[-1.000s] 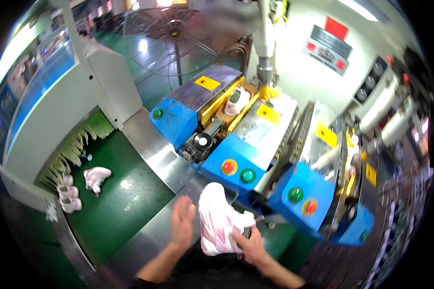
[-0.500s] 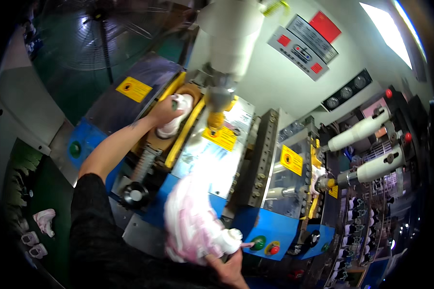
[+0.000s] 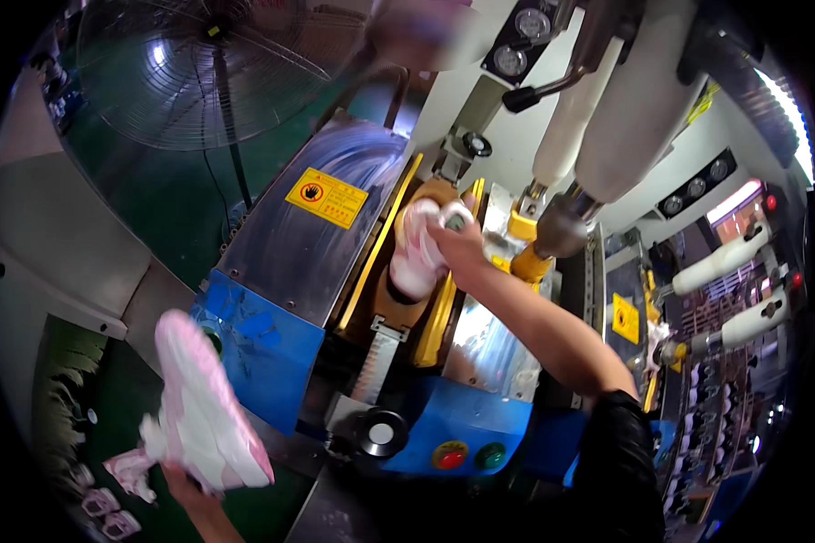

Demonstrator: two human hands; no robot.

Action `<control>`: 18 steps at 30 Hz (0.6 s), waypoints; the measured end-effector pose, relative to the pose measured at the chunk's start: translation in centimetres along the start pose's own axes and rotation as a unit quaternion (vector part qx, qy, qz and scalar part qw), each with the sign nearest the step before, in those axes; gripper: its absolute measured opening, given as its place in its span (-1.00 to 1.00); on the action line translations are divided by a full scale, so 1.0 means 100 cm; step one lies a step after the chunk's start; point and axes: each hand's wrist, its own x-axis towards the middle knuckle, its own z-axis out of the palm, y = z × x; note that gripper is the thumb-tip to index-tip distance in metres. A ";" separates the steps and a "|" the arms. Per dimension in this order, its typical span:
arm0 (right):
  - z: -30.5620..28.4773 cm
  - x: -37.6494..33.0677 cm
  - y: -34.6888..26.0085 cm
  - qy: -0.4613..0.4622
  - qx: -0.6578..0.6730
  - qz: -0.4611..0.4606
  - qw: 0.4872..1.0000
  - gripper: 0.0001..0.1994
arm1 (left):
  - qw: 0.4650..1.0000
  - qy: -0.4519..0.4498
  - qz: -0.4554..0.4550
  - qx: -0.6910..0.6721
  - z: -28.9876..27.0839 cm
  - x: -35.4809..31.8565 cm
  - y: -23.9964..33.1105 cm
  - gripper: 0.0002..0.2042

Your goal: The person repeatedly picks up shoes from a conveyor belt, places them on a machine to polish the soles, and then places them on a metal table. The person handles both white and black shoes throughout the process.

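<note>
At the lower left, my left hand [image 3: 187, 491] is closed on a pink and white shoe [image 3: 206, 407], with its pale sole turned toward me. My right hand [image 3: 460, 242] reaches in from the right, fingers closed around the upper part of a second pink and white shoe [image 3: 414, 271]. This second shoe sits in the brown cradle [image 3: 398, 312] of the machine, between two yellow side bars [image 3: 439, 321]. Part of its upper is covered by my hand.
Blue machine housing [image 3: 276, 362] flanks the cradle, with a red button [image 3: 450, 457] and a green button [image 3: 490, 455] in front. A white press cylinder [image 3: 638, 109] stands right of my right hand. A large fan [image 3: 213, 68] is behind; more shoes [image 3: 120, 525] lie lower left.
My left hand has left the cradle and now holds a shoe at lower left. My right hand has moved from the lower middle to a shoe in the cradle. The view has shifted.
</note>
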 end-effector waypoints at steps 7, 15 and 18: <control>0.110 0.014 0.041 0.153 -0.142 -0.312 0.927 -0.29 | 0.815 -0.011 -0.038 0.578 -0.099 -0.116 -0.061 -0.37; 0.002 -0.085 0.016 -0.051 -0.178 -0.206 0.961 -0.29 | 0.885 -0.052 -0.054 0.460 -0.012 -0.282 -0.199 -0.21; -0.028 -0.217 0.054 -0.121 -0.252 -0.540 0.794 -0.24 | 0.929 -0.035 -0.058 0.364 -0.037 -0.256 -0.209 -0.07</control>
